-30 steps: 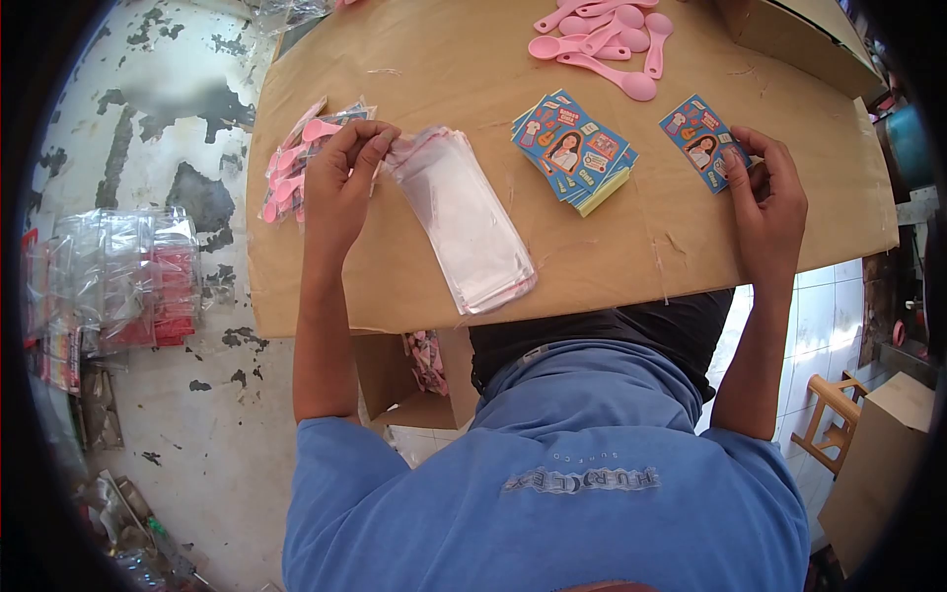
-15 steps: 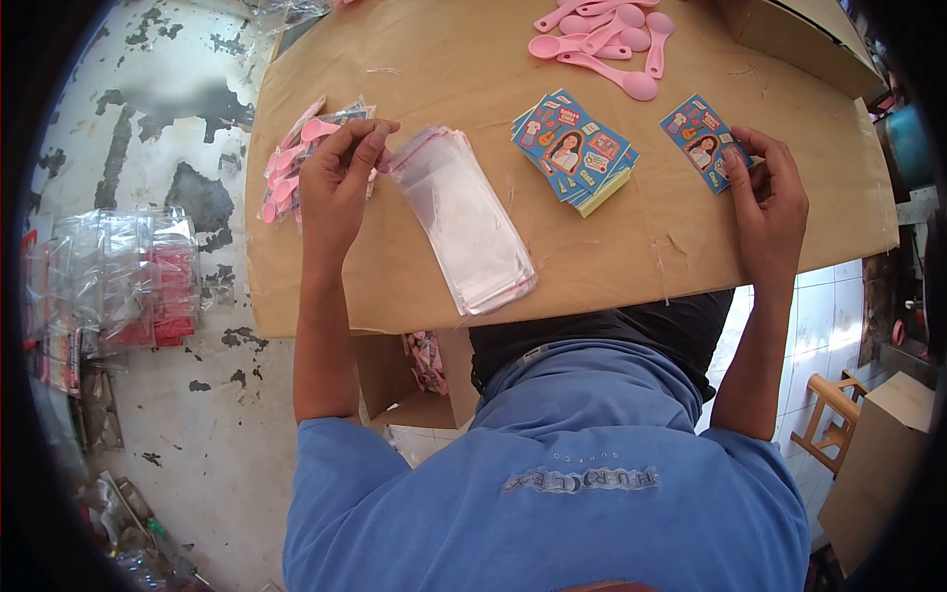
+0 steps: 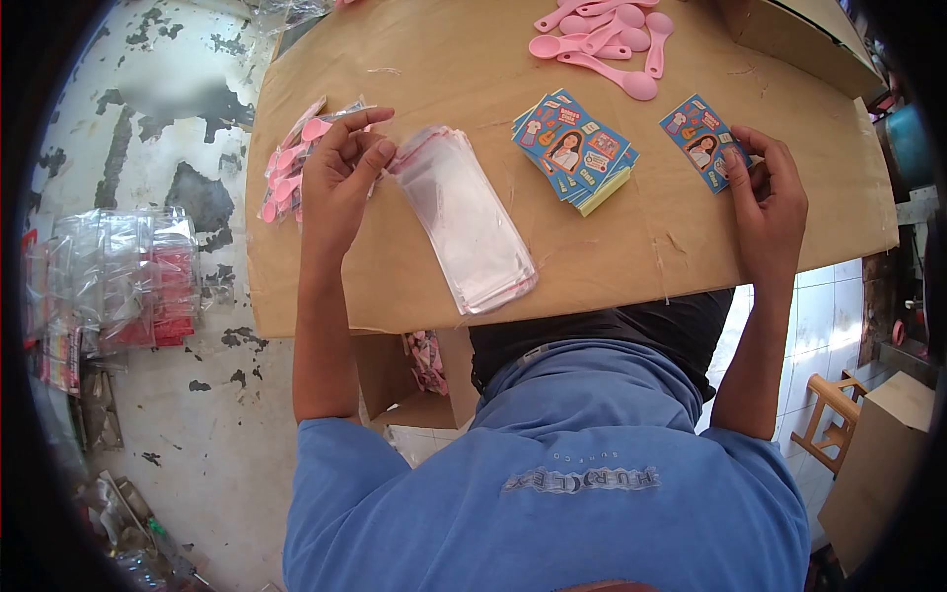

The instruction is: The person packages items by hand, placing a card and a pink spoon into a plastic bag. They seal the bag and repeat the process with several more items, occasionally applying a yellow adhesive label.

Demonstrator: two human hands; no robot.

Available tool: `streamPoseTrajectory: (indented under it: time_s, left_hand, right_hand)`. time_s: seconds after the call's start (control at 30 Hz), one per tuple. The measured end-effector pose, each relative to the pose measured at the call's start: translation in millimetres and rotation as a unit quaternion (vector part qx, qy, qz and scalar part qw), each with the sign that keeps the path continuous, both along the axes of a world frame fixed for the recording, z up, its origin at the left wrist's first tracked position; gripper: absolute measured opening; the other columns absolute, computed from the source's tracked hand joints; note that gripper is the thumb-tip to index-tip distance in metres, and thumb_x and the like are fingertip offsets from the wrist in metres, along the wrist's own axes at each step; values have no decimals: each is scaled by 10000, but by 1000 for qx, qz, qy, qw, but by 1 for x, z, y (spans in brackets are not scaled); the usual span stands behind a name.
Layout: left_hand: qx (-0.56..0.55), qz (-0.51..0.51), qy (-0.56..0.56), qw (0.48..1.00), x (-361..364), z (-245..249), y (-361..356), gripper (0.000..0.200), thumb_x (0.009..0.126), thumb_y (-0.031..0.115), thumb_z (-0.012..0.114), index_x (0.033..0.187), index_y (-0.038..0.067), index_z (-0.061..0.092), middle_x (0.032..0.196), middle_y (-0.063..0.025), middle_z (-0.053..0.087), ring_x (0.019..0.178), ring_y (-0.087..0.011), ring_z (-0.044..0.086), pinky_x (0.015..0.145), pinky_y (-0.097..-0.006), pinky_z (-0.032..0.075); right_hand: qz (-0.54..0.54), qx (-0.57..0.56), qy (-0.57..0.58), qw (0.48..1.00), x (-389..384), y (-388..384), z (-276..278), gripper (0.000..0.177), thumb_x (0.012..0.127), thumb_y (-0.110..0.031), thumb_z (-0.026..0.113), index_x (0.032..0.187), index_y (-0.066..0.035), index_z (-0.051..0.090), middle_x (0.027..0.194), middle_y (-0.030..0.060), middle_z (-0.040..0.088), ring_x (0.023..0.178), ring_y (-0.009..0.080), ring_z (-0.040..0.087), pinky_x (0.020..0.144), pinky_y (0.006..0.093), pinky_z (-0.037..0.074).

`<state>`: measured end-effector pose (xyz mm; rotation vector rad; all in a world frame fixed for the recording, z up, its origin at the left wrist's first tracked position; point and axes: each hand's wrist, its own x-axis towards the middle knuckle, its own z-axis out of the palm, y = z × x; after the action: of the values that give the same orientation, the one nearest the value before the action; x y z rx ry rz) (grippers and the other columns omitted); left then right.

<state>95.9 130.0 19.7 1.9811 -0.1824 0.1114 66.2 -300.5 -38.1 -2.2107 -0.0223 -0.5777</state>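
Two digits of the left hand (image 3: 340,178), thumb and forefinger, are standing apart with a gap between them, pinching nothing that shows. They are hovering by the far-left corner of a stack of clear, flat plastic bags with pinkish edges (image 3: 464,222); cannot tell if a lower finger is touching the flap. Right hand (image 3: 775,192) is closing thumb over fingers on the near-right side of a small blue printed card (image 3: 696,141).

Step in hand is looking like singling out one bag while the card is being held aside. Such a move is calling for a light pinch on the top flap only, the bags lying tight together.

Further out: a neat-ish stack of blue printed cards (image 3: 572,148) is sitting between bags and right hand. A pile of clear packets holding pink spoons (image 3: 286,183) is lying beside the table's left edge, partly behind the left hand. Loose pink plastic measuring spoons (image 3: 600,41) are heaping toward the far edge; a brown cardboard box (image 3: 814,35) is occupying the far-right corner.

Room: the bag stack's lower end is nearly meeting the near edge of the brown-paper-covered table (image 3: 602,261), leaving little slack there. Bare paper is showing between card stack and right hand.
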Motion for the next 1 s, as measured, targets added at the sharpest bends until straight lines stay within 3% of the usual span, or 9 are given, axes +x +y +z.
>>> streamPoseTrajectory:
  time_s: [0.4,1.0]
  left_hand:
    - [-36,2,33,999,-2,3,-3,519,933,15,771,1422,16,597,995,-2,663,949,-81,637,837,-238,503]
    - [-26,-20,30,999,-1,0,-1,513,917,-13,781,1401,16,614,1023,10,645,968,-83,644,891,-233,529]
  right_hand:
    - [-1,-3,1,1000,0,0,0,239,1001,-137,708,1207,-19,737,998,60,687,690,99,523,631,274,455]
    - [2,5,3,1000,0,0,0,235,1002,-128,704,1208,-19,736,998,56,681,696,98,518,625,271,449]
